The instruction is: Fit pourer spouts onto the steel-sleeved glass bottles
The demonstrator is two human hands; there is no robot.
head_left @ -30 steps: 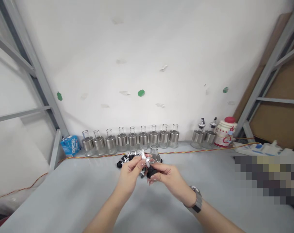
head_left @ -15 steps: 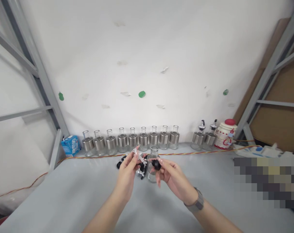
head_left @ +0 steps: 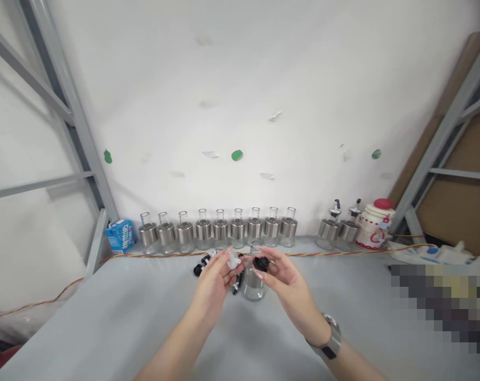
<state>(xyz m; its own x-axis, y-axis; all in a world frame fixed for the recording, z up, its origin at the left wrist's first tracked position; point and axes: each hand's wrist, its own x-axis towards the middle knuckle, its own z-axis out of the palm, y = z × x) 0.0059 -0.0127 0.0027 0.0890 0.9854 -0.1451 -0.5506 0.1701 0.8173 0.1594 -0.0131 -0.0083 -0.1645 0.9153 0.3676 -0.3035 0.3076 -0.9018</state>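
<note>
The left hand [head_left: 216, 278] pinches a small pale part [head_left: 233, 260] between thumb and fingers. The right hand [head_left: 288, 283] grips a black stopper [head_left: 260, 262] with its fingertips. Both are raised just above a glass bottle [head_left: 253, 280] that stands upright on the grey table [head_left: 105, 323], near the middle of its far edge. A few black parts [head_left: 200, 265] lie just left of the bottle. A row of bottles [head_left: 220, 232] stands along the far edge.
</note>
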